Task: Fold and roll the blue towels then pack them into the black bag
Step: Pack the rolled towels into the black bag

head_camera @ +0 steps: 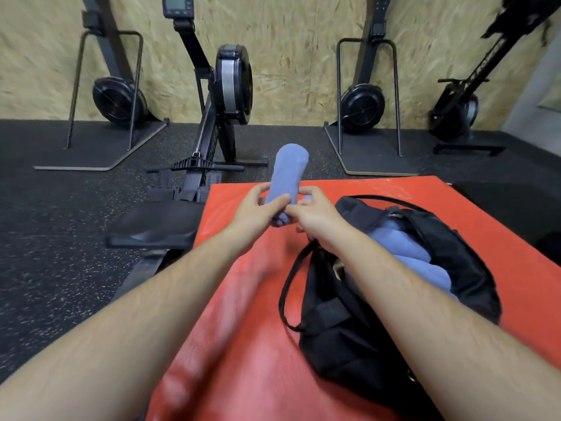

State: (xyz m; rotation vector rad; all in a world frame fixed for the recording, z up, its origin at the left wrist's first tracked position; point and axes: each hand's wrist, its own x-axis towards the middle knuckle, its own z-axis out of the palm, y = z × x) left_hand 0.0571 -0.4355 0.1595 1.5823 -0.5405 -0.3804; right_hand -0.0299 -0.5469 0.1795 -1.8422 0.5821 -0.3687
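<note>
Right, from the head camera both bare forearms reach forward over the red mat [243,329], and the hands meet at the near end of a rolled blue towel [288,171]; the left hand [258,208] grips it from the left, fingers curled round the lower part of the roll and thumb across the front, while the right hand [315,214] comes in from the other side, thumb and fingertips pinching the same lower end, so both hands are clamped on the roll, which stands up off the mat, its far end tilted away toward the wall and a little to the right, and the roll looks tight and even along its length; just right of the hands the black bag [358,335] lies on the mat with its mouth wide apart, and packed blue towels [406,256] show inside it, lying side by side, partly covered by the right forearm; a black strap [287,287] loops out of the bag onto the mat on its left side; left of the mat a rowing machine [227,83] runs away toward the wall, its seat [154,226] just beside the mat's left edge; the speckled black floor [60,238] spreads around, and two black flywheel stands [364,101] rest against the chipboard wall [288,56] at the back
</note>
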